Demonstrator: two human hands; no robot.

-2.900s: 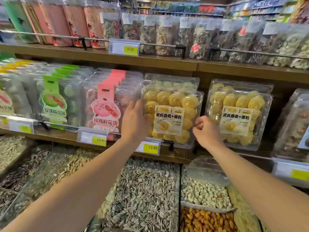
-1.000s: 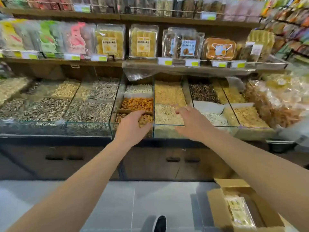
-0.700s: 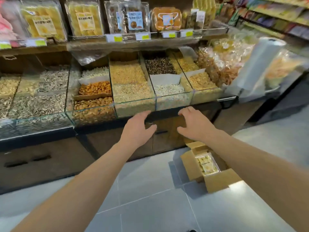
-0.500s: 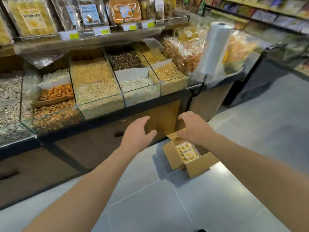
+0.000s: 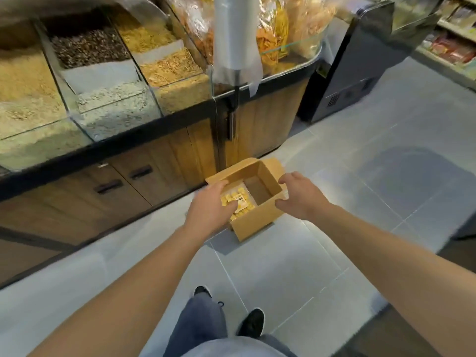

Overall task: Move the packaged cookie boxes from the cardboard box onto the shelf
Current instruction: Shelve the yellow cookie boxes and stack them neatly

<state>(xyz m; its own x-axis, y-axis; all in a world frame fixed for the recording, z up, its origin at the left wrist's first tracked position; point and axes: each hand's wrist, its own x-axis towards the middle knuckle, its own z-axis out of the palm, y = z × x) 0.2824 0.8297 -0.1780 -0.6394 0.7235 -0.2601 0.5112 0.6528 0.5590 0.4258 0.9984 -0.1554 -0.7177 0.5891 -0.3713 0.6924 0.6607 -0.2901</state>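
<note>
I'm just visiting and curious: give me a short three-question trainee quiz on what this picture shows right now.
1. True or false: the cardboard box stands on the floor, against the wooden counter.
2. Multiple choice: where does the cookie package lie inside it? A) filling the whole box B) in the side nearer the left hand, with bare cardboard beside it C) on a flap, outside
3. Fill the gap: the right hand hangs over the box's ____ edge and holds nothing.

Key: 1 true. 2 B. 3 right.
</note>
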